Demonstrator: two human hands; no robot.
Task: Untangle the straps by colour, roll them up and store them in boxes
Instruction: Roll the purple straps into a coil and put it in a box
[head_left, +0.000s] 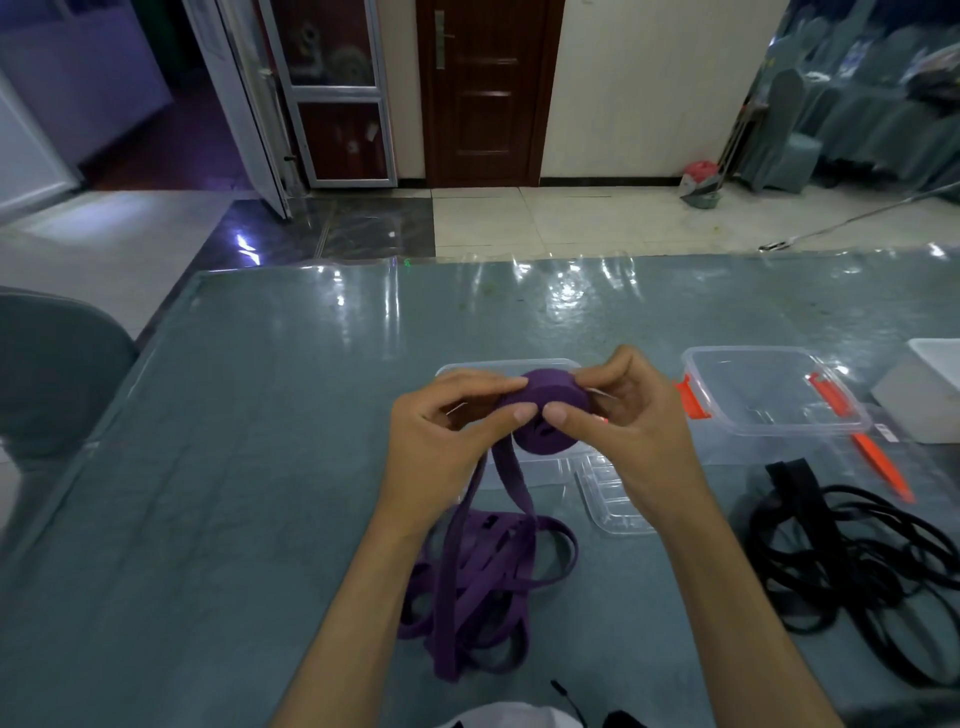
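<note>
A partly wound roll of purple strap (545, 402) is held above the table between both hands. My left hand (447, 431) pinches its left side with thumb and forefinger. My right hand (623, 415) grips its right side, thumb on the front. Loose purple strap (478, 571) hangs from the roll and lies in a pile near the table's front. A black strap tangle (852, 556) lies at the right. A clear box (457, 371) sits behind my hands, mostly hidden. A second clear box with orange clips (769, 395) stands at the right.
A clear lid (608, 499) lies flat under my right wrist. A loose orange clip (883, 467) lies beside the right box. A white box (930, 395) is at the far right. A grey chair (52, 374) stands at the table's left edge.
</note>
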